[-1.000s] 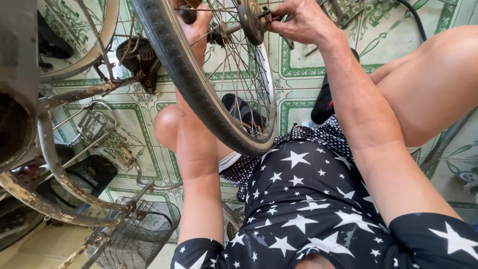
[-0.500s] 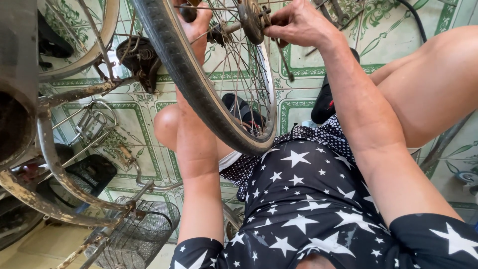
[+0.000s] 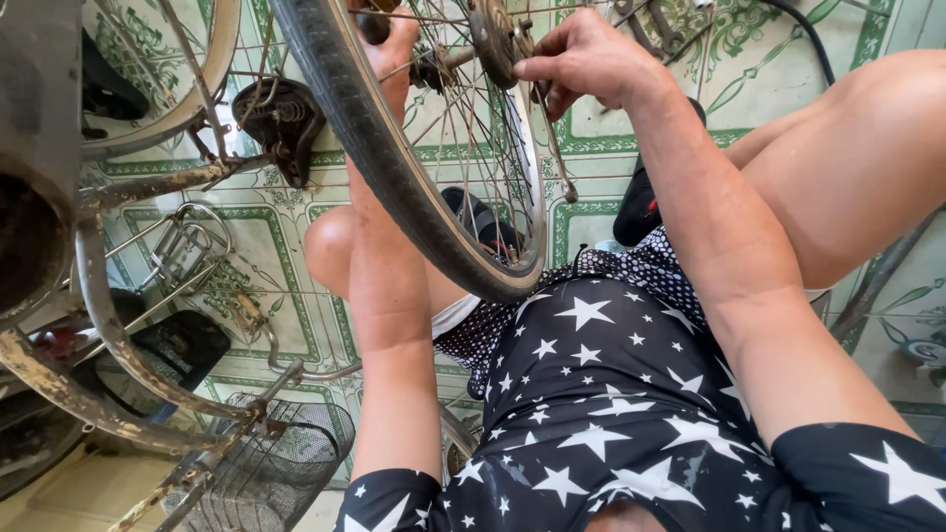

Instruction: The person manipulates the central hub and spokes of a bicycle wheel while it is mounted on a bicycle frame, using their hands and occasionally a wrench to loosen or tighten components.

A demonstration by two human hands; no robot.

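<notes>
the bicycle wheel point(image 3: 414, 187) stands upright between the person's knees, its dark tyre curving down to just above the star-print shorts point(image 3: 611, 414), and its hub point(image 3: 493, 34) sits near the top edge of the view. against the pictures from a second ago almost nothing has moved: the wheel keeps its place and tilt, and only the right hand point(image 3: 581, 64) has shifted slightly at the hub, which reads as small, fine work on the axle going on rather than a new step. that hand is curled closed, its fingertips pinched on the sprocket side of the hub; whether a small part sits between them is too small to tell. the left hand point(image 3: 389, 39) comes up behind the tyre and closes round a dark grip-like end at the other side of the axle, steadying it. further out, a rusty bicycle frame point(image 3: 108, 335) and a wire basket point(image 3: 276, 473) lie to the left on the green-patterned tile floor point(image 3: 276, 256), and a black sandal point(image 3: 641, 202) shows beyond the wheel.
</notes>
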